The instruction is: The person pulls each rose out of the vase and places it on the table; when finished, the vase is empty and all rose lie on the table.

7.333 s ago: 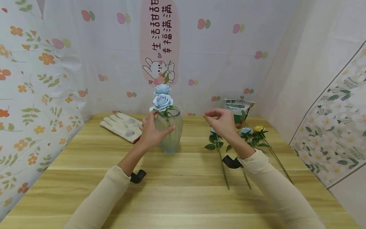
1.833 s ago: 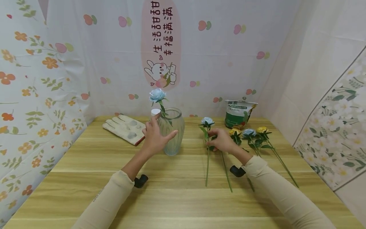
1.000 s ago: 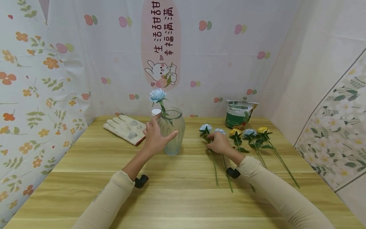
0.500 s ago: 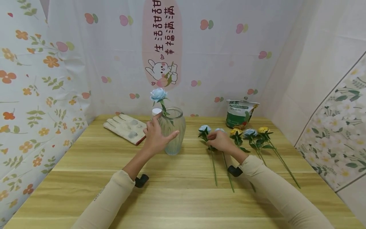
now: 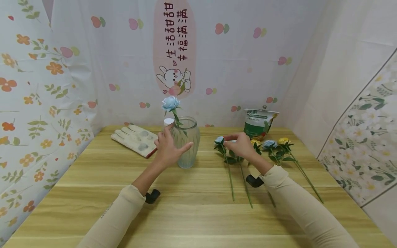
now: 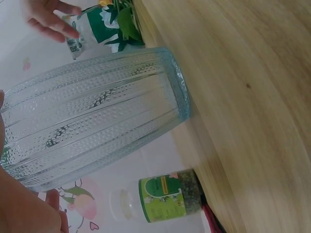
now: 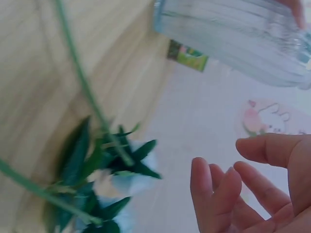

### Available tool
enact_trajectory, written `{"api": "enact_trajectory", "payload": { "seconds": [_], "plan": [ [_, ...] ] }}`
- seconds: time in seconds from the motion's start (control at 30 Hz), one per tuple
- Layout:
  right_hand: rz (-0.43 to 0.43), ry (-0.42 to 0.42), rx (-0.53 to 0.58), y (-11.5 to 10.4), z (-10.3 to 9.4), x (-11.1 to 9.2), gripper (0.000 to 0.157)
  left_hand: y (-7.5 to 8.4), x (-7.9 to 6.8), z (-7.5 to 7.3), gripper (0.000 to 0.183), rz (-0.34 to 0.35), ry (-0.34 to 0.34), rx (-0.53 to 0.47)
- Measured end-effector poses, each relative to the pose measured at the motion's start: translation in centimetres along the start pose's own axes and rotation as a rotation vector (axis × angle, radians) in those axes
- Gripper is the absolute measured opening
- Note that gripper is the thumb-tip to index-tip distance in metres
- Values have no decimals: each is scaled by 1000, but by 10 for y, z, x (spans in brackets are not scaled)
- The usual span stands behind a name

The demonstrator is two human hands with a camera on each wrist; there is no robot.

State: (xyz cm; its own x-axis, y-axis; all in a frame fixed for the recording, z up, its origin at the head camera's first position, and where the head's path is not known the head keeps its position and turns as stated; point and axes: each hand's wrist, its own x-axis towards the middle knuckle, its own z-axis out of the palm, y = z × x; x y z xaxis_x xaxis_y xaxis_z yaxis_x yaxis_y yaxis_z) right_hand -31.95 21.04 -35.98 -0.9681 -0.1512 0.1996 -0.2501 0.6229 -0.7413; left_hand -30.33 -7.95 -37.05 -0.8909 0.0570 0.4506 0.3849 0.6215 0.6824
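Observation:
A ribbed clear glass vase (image 5: 188, 151) stands upright on the table with one blue rose (image 5: 170, 103) leaning out of its left side. My left hand (image 5: 166, 146) holds the vase near its shoulder, thumb in front and fingers at the left. To the right, a blue rose (image 5: 219, 140) lies on the table, stem toward me. Just above its bloom hovers my right hand (image 5: 242, 147), fingers loosely bent; the right wrist view shows nothing between the fingers (image 7: 257, 187). Another blue rose (image 7: 116, 213) lies beside it, its bloom mostly hidden behind that hand in the head view.
Farther right lie yellow roses (image 5: 283, 141) and another blue rose (image 5: 269, 144). A green and white pouch (image 5: 260, 127) stands behind them. Left of the vase is a cream work glove (image 5: 133, 137); a white-capped jar (image 6: 165, 196) with a green label stands behind the vase.
Of the two blue roses earlier in the vase, one now lies on the table at the right. My right hand has let go of it and risen slightly. The left hand stays at the vase.

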Motion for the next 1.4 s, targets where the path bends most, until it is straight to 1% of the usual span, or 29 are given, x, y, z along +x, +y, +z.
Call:
{"api": "enact_trajectory", "payload": {
  "seconds": [0.13,0.27,0.6,0.87,1.03,1.17,1.4],
  "plan": [
    [6,29,49,-13,-1,0,30,1,-1,-1,98,9,-1,6],
    [-10,49,80,-22,2,1,26,2,-1,-2,99,13,-7,6],
    [-123,102,175,-52,10,1,23,1,0,-2,99,17,-6,8],
    [-232,148,175,-78,19,9,19,0,1,-2,98,21,-10,20],
    [-254,121,192,-94,23,15,21,-1,1,-2,98,23,-12,18],
    [-241,88,204,-106,27,20,24,-1,2,-1,98,28,-8,21],
    [-224,9,182,-122,33,28,25,-1,1,-2,99,18,-16,22]
  ]
}}
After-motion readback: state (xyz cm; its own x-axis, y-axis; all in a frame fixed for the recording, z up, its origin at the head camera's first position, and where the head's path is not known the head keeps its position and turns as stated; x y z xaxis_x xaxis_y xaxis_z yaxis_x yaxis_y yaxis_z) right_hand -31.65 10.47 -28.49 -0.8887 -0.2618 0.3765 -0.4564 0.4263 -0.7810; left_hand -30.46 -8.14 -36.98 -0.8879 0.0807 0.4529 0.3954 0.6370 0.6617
